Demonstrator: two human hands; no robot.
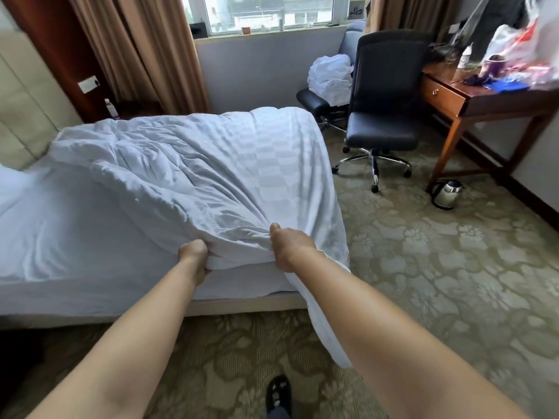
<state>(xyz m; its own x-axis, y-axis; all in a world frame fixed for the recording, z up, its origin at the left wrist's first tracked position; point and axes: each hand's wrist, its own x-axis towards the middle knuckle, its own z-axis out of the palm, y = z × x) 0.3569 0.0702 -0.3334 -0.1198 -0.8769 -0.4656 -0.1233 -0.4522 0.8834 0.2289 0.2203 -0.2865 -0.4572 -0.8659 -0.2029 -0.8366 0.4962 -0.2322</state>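
Plainly both hands are clamped on cloth. The left hand [193, 257] has its fingers curled under the edge of the white duvet [211, 164]. Just beside it, the right hand [289, 247] bunches a fistful of the same edge, so that creases fan out from the knuckles. The two grips sit near the foot-end corner of the bed [242, 304], on the side nearest the person. A tail of the duvet hangs off that corner, past the right forearm, towards the carpet [423, 267]. The rest of the duvet lies rumpled and skewed across the far half of the mattress, folded back on itself. The sheet [75, 237] is bare on the near side, up towards the headboard [24, 116].

I judge the step in hand to be spreading the duvet: its edge is gripped, but the cover is not yet laid flat. The next move seems to call for lifting that edge with both hands and drawing them apart along the hem. A pull towards the near side should then open the fold over the bare sheet, and the hanging corner would need squaring with the bed's corner. Beyond the foot of the bed stand an office chair [384, 116] and a wooden desk [447, 99], with a kettle [446, 193] on the floor, all well apart from the work.
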